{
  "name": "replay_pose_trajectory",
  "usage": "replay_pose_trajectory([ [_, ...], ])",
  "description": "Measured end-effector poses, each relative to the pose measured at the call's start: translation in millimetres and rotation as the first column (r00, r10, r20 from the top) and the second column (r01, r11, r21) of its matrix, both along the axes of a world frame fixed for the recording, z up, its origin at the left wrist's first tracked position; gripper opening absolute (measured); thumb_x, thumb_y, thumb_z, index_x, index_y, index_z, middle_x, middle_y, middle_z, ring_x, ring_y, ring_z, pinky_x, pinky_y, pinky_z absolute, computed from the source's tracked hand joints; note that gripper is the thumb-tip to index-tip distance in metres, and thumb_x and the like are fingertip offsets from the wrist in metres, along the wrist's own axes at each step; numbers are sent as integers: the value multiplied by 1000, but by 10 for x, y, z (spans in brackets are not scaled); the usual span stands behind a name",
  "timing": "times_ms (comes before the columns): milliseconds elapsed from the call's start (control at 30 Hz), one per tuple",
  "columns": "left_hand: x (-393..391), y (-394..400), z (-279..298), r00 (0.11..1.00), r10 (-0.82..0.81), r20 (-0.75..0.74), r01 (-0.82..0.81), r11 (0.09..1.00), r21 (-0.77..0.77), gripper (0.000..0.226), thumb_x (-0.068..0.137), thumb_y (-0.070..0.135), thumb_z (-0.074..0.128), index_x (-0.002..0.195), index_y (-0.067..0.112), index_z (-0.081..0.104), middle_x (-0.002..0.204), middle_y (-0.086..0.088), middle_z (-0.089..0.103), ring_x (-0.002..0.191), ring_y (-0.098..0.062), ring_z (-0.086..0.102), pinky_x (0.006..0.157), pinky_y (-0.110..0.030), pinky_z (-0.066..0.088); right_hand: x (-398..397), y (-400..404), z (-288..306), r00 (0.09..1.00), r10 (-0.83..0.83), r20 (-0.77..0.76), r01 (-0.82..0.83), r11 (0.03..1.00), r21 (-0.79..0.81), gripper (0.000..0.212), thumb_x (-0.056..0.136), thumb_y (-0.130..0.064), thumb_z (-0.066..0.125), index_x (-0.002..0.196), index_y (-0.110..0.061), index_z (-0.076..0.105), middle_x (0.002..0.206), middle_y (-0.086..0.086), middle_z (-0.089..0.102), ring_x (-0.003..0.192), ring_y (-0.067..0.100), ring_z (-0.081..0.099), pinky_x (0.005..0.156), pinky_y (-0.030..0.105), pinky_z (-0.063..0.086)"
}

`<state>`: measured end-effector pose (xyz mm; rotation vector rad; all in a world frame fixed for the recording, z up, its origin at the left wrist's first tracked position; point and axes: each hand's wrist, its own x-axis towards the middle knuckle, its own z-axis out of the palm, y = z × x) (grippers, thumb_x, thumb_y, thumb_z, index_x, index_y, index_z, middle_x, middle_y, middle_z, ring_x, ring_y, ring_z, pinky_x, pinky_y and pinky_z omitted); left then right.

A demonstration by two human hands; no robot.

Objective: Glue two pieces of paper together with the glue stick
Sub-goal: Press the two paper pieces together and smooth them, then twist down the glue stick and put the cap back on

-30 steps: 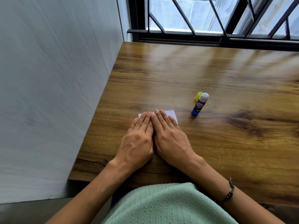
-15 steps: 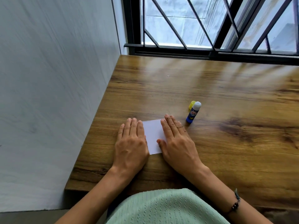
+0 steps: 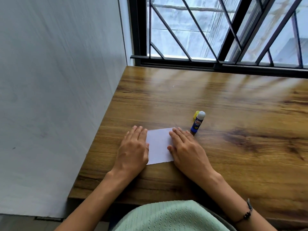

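A small white paper (image 3: 158,145) lies flat on the wooden table (image 3: 225,114); I cannot tell whether it is one sheet or two stacked. My left hand (image 3: 133,149) rests palm down on its left edge, fingers together and flat. My right hand (image 3: 185,147) lies palm down on its right edge. Both hands press flat and hold nothing. A blue glue stick (image 3: 197,123) stands uncapped, white tip up, just beyond my right fingertips. Its yellow cap (image 3: 196,114) sits right behind it.
A grey wall (image 3: 58,97) runs along the table's left edge. A black barred window (image 3: 216,30) stands behind the table's far edge. The table's near edge meets my green top (image 3: 166,217). A dark bracelet (image 3: 247,214) circles my right wrist.
My hands started together over the middle of the paper and have slid apart to its left and right edges, baring the white sheet. The camera view has tilted upward.
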<state>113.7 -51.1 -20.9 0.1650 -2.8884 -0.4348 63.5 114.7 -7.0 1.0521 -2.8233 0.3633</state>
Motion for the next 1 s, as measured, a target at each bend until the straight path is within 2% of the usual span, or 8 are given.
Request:
replay_pose_trajectory([
  [67,-6,28,73,997,-18,-80,25,996,91,47,87,15,50,133,8,40,140,-12,44,134,-24,32,109,-26,16,53,119,36,996,-63,-55,50,976,-210,27,84,-15,61,109,-5,60,106,17,68,98,32,62,86,39,51],
  [167,-95,156,190,984,-57,-170,93,973,212,40,83,12,57,122,12,52,124,-7,58,119,-21,48,97,-21,30,54,308,37,973,-229,16,212,868,-450,10,78,-5,67,86,-8,61,79,9,64,70,21,57,63,25,46],
  [267,-295,379,319,984,-89,-157,148,898,415,39,83,14,58,122,15,52,120,-3,61,109,-16,53,93,-23,39,-64,429,7,921,-370,121,375,761,-529,13,80,-7,65,91,-11,59,81,1,57,69,14,51,62,15,39],
  [333,-478,539,389,984,-122,-129,173,824,539,41,82,15,60,123,13,51,116,-6,62,102,-15,55,89,-26,44,-162,459,-7,904,-401,151,416,735,-536,22,81,-7,63,102,-12,58,83,1,56,72,15,51,65,21,42],
  [533,-847,912,403,985,-130,-112,172,756,631,39,79,12,64,118,7,56,109,-13,61,91,-22,57,74,-15,39,-333,392,-20,907,-381,178,418,770,-483,41,81,-1,57,121,-8,53,93,8,62,82,18,50,77,24,37],
  [700,-865,950,339,985,-79,-155,161,757,633,17,81,15,61,96,7,64,88,-13,65,79,-24,57,71,-28,42,-330,336,-1,925,-329,190,380,785,-489,40,81,2,53,120,-10,54,100,9,63,87,17,51,77,18,35],
  [833,-787,854,368,987,-36,-156,139,676,723,16,83,13,60,98,10,63,93,-12,68,85,-23,62,78,-33,51,-257,315,44,901,-284,329,433,639,-635,24,90,-17,52,114,-17,57,89,-7,60,72,0,56,67,6,40],
  [1000,-699,795,507,993,-46,-105,114,512,851,13,85,13,56,97,16,62,96,-7,67,93,-23,63,85,-34,52,-182,264,73,625,209,752,677,334,-656,49,86,-53,35,85,-14,64,67,6,67,55,17,59,48,25,48],
])
